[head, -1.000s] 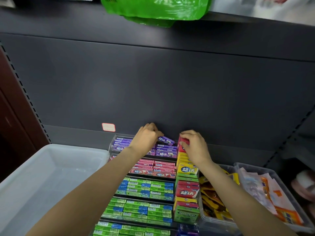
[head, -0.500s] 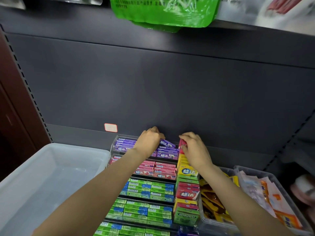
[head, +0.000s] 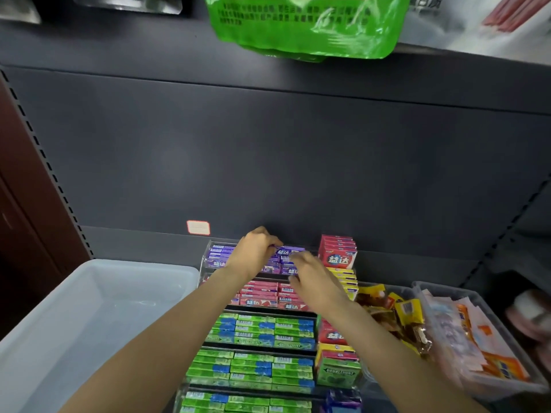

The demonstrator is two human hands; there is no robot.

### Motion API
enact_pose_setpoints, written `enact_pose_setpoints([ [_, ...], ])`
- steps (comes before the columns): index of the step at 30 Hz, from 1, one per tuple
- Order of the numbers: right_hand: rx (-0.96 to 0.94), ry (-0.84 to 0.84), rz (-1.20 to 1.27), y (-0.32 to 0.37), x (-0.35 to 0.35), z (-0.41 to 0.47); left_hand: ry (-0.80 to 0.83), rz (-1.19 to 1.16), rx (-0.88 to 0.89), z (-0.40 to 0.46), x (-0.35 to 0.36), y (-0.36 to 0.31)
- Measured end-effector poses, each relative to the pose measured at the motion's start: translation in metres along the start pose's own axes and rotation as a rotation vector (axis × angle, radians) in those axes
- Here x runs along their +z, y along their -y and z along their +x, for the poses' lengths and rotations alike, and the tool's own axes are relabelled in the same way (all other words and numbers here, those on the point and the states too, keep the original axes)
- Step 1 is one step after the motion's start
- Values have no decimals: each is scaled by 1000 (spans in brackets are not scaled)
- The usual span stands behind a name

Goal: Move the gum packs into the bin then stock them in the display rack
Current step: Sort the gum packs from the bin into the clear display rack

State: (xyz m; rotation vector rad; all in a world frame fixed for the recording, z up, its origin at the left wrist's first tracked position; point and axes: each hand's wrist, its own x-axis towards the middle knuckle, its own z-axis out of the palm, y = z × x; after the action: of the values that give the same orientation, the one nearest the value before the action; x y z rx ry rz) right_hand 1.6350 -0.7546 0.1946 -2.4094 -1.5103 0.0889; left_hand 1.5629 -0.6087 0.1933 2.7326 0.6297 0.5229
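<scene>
A tiered clear display rack (head: 205, 254) holds rows of gum packs: purple at the top, pink below, then green and blue. My left hand (head: 253, 253) pinches one end of a purple gum pack (head: 288, 251) lying on the top row. My right hand (head: 310, 271) touches the other end of that same pack with its fingertips. A stack of red gum boxes (head: 338, 253) stands uncovered at the rack's top right, with yellow boxes (head: 343, 278) below it. The translucent white bin (head: 89, 308) sits empty to the left of the rack.
A green plastic bag (head: 304, 25) hangs from the shelf above. To the right of the rack stand two clear tubs, one with yellow snack packets (head: 393, 317) and one with white and orange sachets (head: 477, 338). A dark shelf back panel rises behind.
My right hand has left the red boxes and moved left onto the purple pack. My left hand stays on the top row. The camera has tilted up slightly.
</scene>
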Motion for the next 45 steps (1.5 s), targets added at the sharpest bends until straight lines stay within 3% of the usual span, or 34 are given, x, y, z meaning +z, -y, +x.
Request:
enact_pose_setpoints([
  [8,70,-17,-197,12,20,-6,16,-49,54,6,-4,8],
  [18,109,-11,-202,19,20,-5,-43,-100,101,5,4,10],
  [21,107,-13,-199,18,20,-4,-50,-60,177,8,7,8],
  [29,106,-21,-203,18,22,-5,118,28,245,17,10,8],
  [32,101,-23,-206,17,22,-5,110,-13,301,14,7,16],
  [38,105,-26,-206,15,25,-5,139,195,382,10,7,18],
  [45,86,-34,-205,14,25,-4,151,274,410,9,6,16],
])
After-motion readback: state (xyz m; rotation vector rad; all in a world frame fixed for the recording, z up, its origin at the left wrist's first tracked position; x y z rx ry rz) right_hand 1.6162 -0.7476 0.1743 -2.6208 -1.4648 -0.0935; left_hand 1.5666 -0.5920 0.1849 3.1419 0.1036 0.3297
